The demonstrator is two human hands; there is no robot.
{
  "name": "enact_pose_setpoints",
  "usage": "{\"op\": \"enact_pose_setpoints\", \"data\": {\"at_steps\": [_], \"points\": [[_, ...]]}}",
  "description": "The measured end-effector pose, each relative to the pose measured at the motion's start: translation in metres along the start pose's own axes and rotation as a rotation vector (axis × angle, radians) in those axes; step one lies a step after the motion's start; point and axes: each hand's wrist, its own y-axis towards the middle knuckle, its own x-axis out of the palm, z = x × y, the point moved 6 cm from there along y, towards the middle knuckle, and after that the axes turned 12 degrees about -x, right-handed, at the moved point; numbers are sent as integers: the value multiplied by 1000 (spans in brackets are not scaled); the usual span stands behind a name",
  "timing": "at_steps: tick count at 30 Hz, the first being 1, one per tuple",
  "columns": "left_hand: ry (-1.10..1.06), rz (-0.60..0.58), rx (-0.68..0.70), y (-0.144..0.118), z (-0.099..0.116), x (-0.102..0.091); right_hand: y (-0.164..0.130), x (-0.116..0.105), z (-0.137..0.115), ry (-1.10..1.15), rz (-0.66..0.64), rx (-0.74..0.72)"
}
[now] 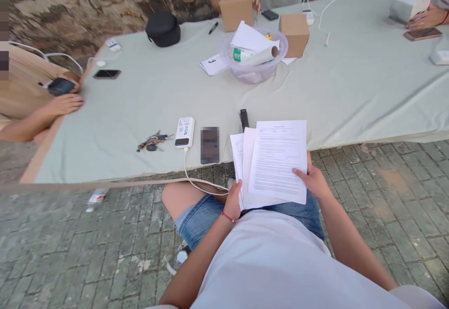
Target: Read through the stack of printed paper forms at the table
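**Over your lap: a loose fan of papers, held by the edges**

Over your lap, just off the bench (351, 93) edge, you held a sheaf of white printed paper sheets (277, 161). Your left hand (233, 201) was closed on the lower left corner of the back sheets, and your right hand (314, 182) pinched the front sheet at its right edge, thumb on top. The sheets were fanned rather than squared, so I judged that a slack pinch could let one slide out onto the brick floor (87, 253).

A white charging cable (199, 185) hung from the white power bank (184, 132) down beside your left wrist; it could have snagged and dragged the power bank off.

On the bench well beyond, the clear plastic bowl (254, 72) held a rolled white paper tube (254, 56) and folded sheets. Two brown cardboard boxes (295, 30) stood shut, contents unseen.
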Motion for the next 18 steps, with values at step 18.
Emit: {"op": "enact_pose_setpoints", "data": {"at_steps": [18], "points": [[63, -53, -39, 1, -13, 4, -2, -4, -10, -399, -66, -111]]}}
